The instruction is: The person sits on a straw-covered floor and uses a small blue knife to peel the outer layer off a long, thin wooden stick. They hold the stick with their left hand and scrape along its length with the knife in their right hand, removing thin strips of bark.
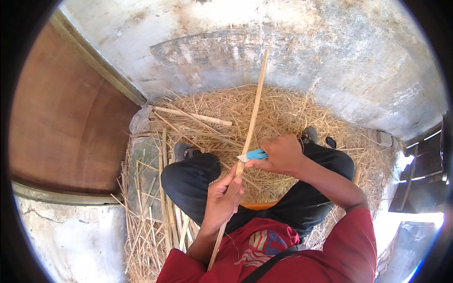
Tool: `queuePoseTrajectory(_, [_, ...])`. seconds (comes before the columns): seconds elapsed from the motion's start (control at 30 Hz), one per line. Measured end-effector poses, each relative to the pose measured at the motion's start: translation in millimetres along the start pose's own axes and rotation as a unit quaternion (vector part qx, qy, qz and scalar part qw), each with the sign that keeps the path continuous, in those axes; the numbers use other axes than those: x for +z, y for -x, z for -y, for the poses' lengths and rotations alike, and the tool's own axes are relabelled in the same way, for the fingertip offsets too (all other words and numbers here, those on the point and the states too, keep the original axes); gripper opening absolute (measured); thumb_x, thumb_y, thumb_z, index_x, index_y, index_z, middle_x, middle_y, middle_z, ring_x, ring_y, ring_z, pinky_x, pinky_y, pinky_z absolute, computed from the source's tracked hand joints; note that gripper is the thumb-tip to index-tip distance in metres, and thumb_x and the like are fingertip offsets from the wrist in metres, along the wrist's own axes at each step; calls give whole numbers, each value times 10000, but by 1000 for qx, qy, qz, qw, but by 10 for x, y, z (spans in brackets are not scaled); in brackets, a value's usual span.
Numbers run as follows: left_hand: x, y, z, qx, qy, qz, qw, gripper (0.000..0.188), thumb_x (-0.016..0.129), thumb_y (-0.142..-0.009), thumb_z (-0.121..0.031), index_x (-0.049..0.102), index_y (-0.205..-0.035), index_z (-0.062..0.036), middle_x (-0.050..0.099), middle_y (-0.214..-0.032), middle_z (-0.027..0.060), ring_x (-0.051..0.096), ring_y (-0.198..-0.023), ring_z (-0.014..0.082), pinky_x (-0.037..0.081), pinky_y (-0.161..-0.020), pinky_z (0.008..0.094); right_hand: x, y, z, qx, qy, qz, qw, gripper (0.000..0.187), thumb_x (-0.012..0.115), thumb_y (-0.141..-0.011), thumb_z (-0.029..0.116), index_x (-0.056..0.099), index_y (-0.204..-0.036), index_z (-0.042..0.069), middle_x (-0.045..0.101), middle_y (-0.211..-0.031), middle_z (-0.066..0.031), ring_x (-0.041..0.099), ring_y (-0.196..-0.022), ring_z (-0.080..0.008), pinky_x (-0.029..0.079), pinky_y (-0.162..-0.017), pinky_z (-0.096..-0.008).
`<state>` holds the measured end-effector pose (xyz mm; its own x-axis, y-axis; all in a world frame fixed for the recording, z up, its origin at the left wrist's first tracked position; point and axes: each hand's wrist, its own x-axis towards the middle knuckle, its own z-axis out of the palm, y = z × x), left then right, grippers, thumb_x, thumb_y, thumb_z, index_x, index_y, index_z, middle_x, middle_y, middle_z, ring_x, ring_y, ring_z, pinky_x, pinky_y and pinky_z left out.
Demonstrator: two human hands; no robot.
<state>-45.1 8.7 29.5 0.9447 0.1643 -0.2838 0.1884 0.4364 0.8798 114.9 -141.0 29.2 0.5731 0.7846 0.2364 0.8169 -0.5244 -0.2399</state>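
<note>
A long, pale strip that looks like split bamboo (256, 104) slants from my lap up and away toward the far wall. My left hand (223, 197) is closed round its lower part, with the tail of the strip running back under my forearm. In my right hand (282, 154) is a utility knife (255, 154) with a light blue handle. Its blade rests against the strip just above my left fingers, where the two hands almost meet. Whether the blade has bitten into the strip is too small to tell.
Straw and shavings (288, 106) cover the floor around my feet. More strips (170, 198) lie by my left leg, and a thicker one (193, 115) lies beyond it. A stained wall (292, 42) stands ahead, a brown panel (71, 113) at the left.
</note>
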Motion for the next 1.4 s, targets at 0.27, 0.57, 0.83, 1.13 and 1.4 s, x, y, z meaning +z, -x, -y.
queuePoseTrajectory(0.27, [14, -52, 2, -1, -38, -5, 999, 430, 464, -998, -168, 399, -1398, -26, 502, -731, -8, 368, -413, 5, 296, -353, 160, 101, -180, -296, -90, 66, -102, 988, 705, 561, -658, 797, 489, -524, 108, 478, -465, -51, 534, -421, -247, 403, -422, -371])
queuePoseTrajectory(0.57, [96, 475, 92, -96, -11, 68, 993, 392, 482, -992, -158, 461, -1375, -77, 506, -734, -31, 396, -477, 6, 337, -419, 165, -508, -470, -2126, 295, 211, -43, 931, 760, 272, -888, 728, 640, -719, 84, 521, -521, 2, 567, -525, -141, 453, -427, -284])
queuePoseTrajectory(0.83, [119, -15, 3, 0, -37, 39, 999, 406, 461, -997, -147, 424, -1387, -39, 503, -720, 2, 370, -400, 12, 290, -354, 163, -334, -218, -504, 67, 45, -13, 997, 748, 468, -737, 803, 648, -655, 82, 577, -526, -91, 607, -481, -271, 476, -472, -412])
queuePoseTrajectory(1.13, [81, -173, -7, 16, 4, 19, 1000, 419, 470, -995, -135, 406, -1394, -25, 521, -748, 3, 360, -431, 1, 295, -365, 167, -56, -52, -248, -65, 14, -73, 995, 706, 584, -646, 794, 497, -520, 105, 477, -444, -68, 541, -415, -274, 407, -409, -390])
queuePoseTrajectory(1.4, [78, -156, 4, 11, 27, 14, 999, 416, 473, -995, -159, 416, -1387, -31, 494, -732, 8, 353, -405, 11, 303, -354, 159, -109, -334, -624, -1, 92, -87, 992, 733, 536, -657, 824, 518, -526, 103, 479, -442, -58, 539, -406, -253, 421, -413, -374])
